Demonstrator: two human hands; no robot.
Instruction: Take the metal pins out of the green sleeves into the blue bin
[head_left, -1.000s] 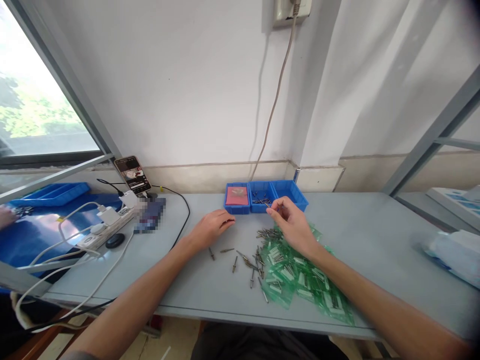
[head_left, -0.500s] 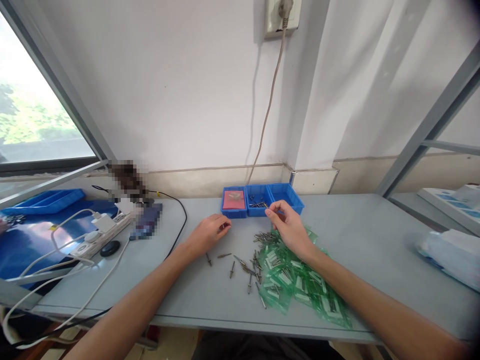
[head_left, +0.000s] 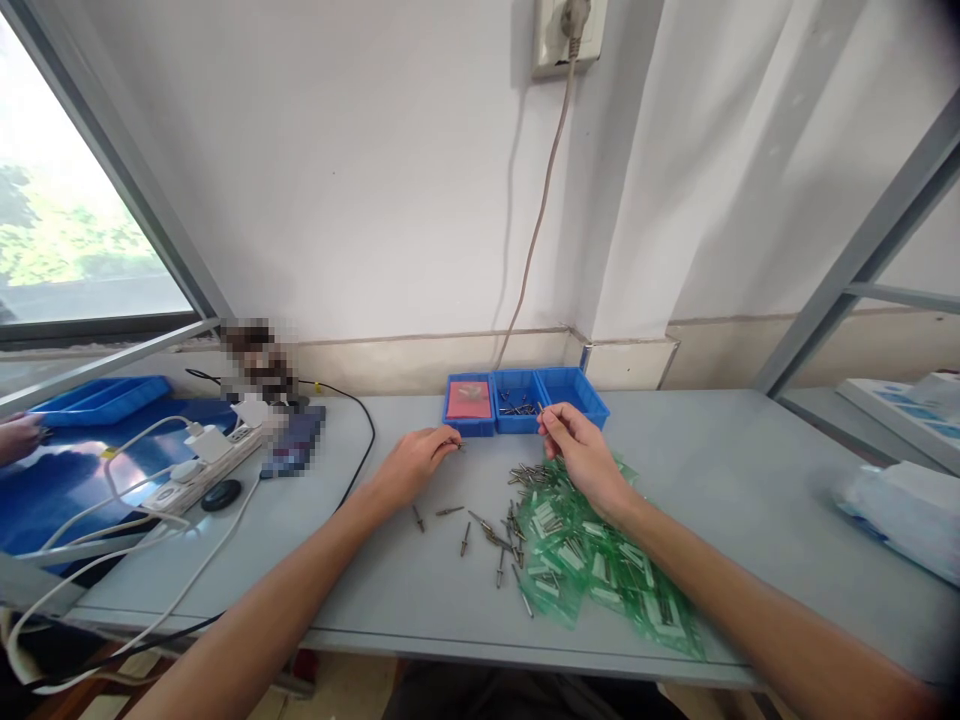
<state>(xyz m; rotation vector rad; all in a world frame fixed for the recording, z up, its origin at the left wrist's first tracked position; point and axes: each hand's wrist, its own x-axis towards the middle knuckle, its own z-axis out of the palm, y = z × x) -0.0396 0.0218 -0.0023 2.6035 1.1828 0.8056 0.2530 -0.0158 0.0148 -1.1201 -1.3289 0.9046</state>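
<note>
My left hand [head_left: 416, 465] is closed in a pinch in front of the blue bins, the small metal tip of a rivet showing at its fingertips. My right hand [head_left: 581, 455] pinches another rivet [head_left: 541, 407] by the front wall of the blue parts bin [head_left: 517, 424], whose middle compartment holds several metal rivets [head_left: 517, 405]. Below my right hand lies a pile of green plastic bags [head_left: 600, 560] with rivets and white labels inside. Loose blind rivets [head_left: 495, 535] are scattered on the grey table between my forearms.
A pink block [head_left: 469, 402] sits in the left blue bin. On the left are a power strip [head_left: 202, 470], cables, a black disc [head_left: 221, 495] and a blue-topped table [head_left: 45, 500] with another person's hand [head_left: 19, 438]. A wrapped white package [head_left: 900, 515] lies far right.
The left fingertips have drawn together, and a rivet tip now shows there. The right hand has shifted slightly, its rivet now visible. Another person's hand has come further into view on the left.
</note>
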